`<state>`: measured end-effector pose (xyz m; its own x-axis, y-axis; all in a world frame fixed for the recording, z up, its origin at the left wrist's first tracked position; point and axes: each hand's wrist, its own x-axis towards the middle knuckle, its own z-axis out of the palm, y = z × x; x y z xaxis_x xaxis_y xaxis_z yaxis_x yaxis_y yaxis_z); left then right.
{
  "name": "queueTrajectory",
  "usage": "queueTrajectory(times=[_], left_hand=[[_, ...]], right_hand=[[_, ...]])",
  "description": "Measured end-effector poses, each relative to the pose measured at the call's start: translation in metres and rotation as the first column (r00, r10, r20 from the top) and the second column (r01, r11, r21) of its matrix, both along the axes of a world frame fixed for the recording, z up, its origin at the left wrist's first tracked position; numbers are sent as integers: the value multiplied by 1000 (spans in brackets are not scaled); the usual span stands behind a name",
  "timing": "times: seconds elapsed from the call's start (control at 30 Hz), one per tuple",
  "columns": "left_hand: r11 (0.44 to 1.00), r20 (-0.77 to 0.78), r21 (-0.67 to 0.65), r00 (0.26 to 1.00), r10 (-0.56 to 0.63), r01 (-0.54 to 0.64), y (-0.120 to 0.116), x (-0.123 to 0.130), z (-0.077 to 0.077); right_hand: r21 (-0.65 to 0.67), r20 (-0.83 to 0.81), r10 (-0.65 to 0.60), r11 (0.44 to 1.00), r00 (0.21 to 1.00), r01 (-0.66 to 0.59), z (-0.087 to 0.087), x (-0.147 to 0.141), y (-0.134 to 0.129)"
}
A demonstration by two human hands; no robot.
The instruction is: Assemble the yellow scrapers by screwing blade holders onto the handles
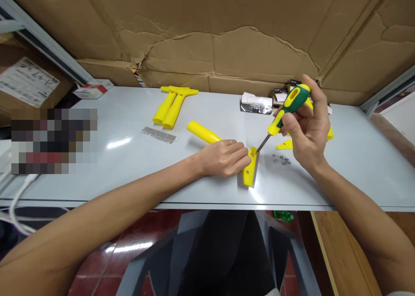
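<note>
My left hand (pixel 224 158) is closed round a yellow scraper (pixel 249 168), whose handle sticks out to the upper left. A thin metal blade (pixel 256 169) shows along the right edge of the scraper's head, and two screws sit in its face. Between the fingers and thumb of my right hand (pixel 308 129) is a green and yellow screwdriver (pixel 287 107). It slants down to the left, its tip at the scraper head near the upper screw; whether it touches the screw I cannot tell. Several small loose screws (pixel 282 159) lie to the right of the scraper.
Two yellow scraper handles (pixel 171 107) lie at the back left, with a flat metal blade (pixel 158 134) in front. More yellow parts (pixel 284 145) are partly behind my right hand. Small boxes (pixel 256 103) stand against the cardboard (pixel 207 49) at the table's rear.
</note>
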<state>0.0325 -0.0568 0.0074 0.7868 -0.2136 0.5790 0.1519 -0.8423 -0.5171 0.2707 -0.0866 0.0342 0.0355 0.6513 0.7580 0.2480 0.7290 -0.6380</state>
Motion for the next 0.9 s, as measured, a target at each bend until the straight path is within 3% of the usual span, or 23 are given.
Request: queueTrajectory(times=[0.4, 0.57, 0.73, 0.9], left_hand=[[999, -17, 31, 1000, -19, 19, -1, 0, 2], [999, -11, 13, 999, -33, 33, 0, -1, 1], [999, 12, -3, 999, -49, 49, 1, 1, 2], [999, 34, -5, 998, -50, 50, 2, 1, -1]], right_hand=[[-32, 69, 39, 999, 997, -37, -14, -4, 5], [-41, 93, 62, 997, 994, -58, -10, -4, 2], [-127, 68, 191, 975, 979, -181, 0, -4, -2], [-125, 17, 317, 942, 948, -312, -2, 1, 8]])
